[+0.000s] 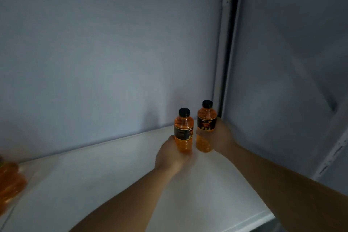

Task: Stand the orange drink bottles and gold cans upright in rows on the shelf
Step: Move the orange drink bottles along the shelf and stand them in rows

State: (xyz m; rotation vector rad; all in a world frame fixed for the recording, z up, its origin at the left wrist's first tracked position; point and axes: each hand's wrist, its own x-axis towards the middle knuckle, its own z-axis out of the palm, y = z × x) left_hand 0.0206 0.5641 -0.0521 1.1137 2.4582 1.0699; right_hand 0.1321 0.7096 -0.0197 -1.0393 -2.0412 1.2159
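Orange left bottle [183, 134] gripped by left hand [170, 156], right bottle [206, 128] by right hand [223, 137] — upright near shelf [94, 184] corner

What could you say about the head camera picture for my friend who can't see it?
A person's left hand holds the left bottle and the right hand the right bottle, both orange, black-capped and upright, near the back right corner of a white shelf. An orange blur sits at its left edge.

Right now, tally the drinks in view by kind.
Orange bottles: 2, one in the left hand, one in the right hand
Gold cans: 0
Orange blur at the left edge: cannot count
Total: 2
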